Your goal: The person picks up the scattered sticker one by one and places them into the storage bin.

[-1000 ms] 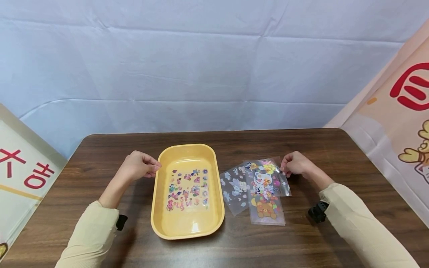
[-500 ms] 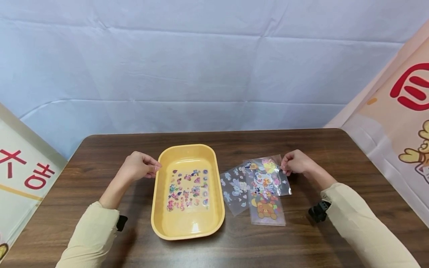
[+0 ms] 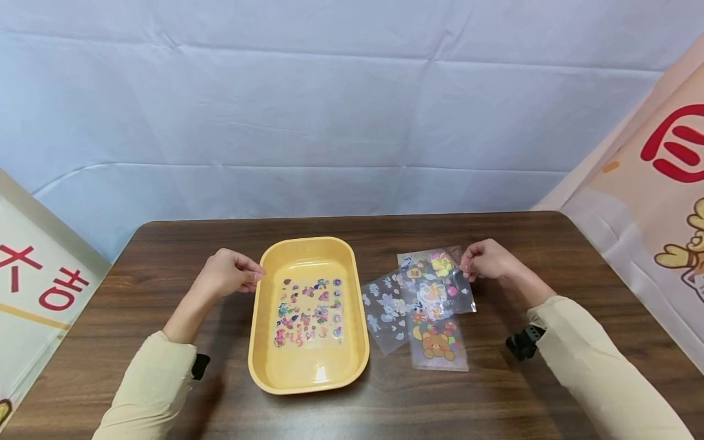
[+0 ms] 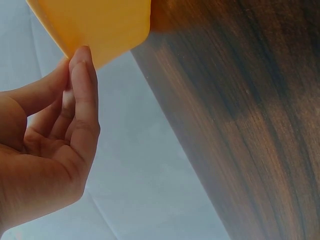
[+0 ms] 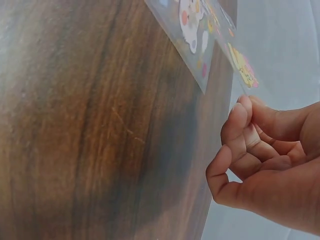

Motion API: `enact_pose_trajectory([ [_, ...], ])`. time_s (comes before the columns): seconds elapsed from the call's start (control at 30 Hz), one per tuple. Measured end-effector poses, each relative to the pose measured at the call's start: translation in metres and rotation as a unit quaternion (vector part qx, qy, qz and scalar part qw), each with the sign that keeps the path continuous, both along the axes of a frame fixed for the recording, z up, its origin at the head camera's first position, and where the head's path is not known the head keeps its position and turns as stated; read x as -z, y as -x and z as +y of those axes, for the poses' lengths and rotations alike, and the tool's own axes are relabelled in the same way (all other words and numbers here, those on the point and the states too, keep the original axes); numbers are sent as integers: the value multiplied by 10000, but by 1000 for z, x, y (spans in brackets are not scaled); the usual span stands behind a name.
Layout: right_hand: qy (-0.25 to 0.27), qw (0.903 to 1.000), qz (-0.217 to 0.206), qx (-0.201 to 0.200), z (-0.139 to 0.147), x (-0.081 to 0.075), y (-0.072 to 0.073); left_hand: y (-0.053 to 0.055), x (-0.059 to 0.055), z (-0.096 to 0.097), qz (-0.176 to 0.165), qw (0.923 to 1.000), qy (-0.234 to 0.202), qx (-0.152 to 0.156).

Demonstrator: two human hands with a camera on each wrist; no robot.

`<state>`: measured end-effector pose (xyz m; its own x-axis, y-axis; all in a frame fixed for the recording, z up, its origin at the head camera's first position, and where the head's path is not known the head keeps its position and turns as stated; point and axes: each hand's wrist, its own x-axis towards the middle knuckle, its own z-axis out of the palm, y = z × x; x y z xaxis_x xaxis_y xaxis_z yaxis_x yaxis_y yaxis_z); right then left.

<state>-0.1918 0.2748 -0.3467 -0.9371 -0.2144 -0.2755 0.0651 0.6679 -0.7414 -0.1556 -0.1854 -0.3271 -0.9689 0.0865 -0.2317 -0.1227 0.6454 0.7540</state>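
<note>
My left hand [image 3: 228, 272] pinches the left rim of a yellow tray [image 3: 308, 374] between thumb and fingers; the left wrist view shows the fingertips on the tray's edge. A clear sticker sheet [image 3: 308, 315] with small colourful figures lies flat inside the tray. On the right, my right hand [image 3: 488, 260] pinches the upper right corner of a transparent sticker sheet [image 3: 431, 287]. That sheet overlaps a bear sticker sheet [image 3: 437, 351] and a pale-figured sticker sheet [image 3: 385, 315]. In the right wrist view its corner [image 5: 242, 65] is between thumb and index finger, above the table.
The dark wooden table [image 3: 407, 403] carries everything. A pale cloth [image 3: 330, 110] hangs behind its far edge. Printed banners stand at the left [image 3: 38, 293] and the right [image 3: 649, 183]. A black wrist strap [image 3: 524, 343] sits at the right cuff.
My right hand has moved slightly up and away with the pinched sticker sheet, which has shifted toward the far edge and shows more of the bear sheet below. The left hand and tray stay put.
</note>
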Motion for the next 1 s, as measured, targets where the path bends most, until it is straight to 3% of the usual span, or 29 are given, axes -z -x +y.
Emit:
enact_pose_trajectory([
  [0.53, -141, 9998, 55, -130, -3, -10, 5, 0, 1, 0, 14, 10000, -26, -9],
  [1.0, 164, 9998, 52, -72, -9, -17, 5, 0, 1, 0, 23, 10000, -33, 5],
])
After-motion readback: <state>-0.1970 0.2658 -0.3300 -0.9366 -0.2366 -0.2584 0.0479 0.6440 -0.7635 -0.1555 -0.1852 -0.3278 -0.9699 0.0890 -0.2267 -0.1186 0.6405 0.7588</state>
